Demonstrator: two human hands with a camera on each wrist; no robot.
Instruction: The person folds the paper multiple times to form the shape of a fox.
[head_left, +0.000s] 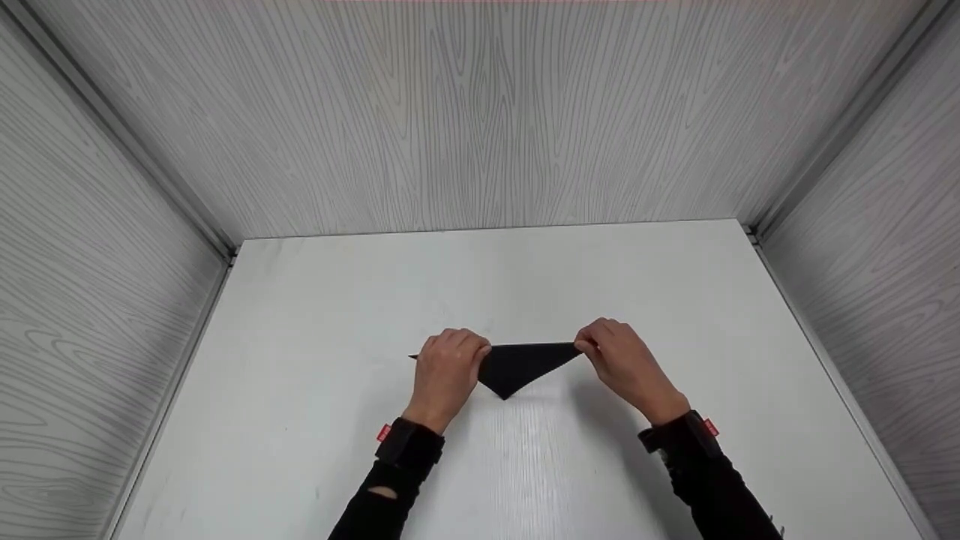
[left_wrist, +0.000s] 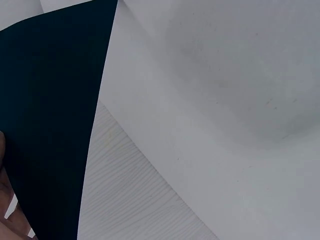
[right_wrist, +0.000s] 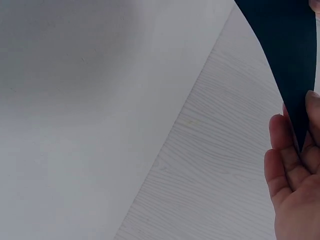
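Observation:
A black triangular sheet (head_left: 529, 365), thin and smooth, hangs between both hands with its long straight edge up and one corner pointing down toward me. It looks dark teal in the wrist views. My left hand (head_left: 448, 373) grips it along the upper edge, left of its middle, and a narrow tip sticks out beyond that hand. With thumb and fingers my right hand (head_left: 619, 364) pinches the right end. In the right wrist view the sheet's pointed end (right_wrist: 299, 135) lies between the thumb and fingers (right_wrist: 281, 135). Only a little of the left hand (left_wrist: 10, 210) shows in its wrist view.
Below the hands lies a white tabletop (head_left: 337, 300), on which the arms cast soft shadows. Grey wood-grain panels stand at the back (head_left: 480, 112), the left (head_left: 90, 300) and the right (head_left: 885, 247). Both wrists wear black bands.

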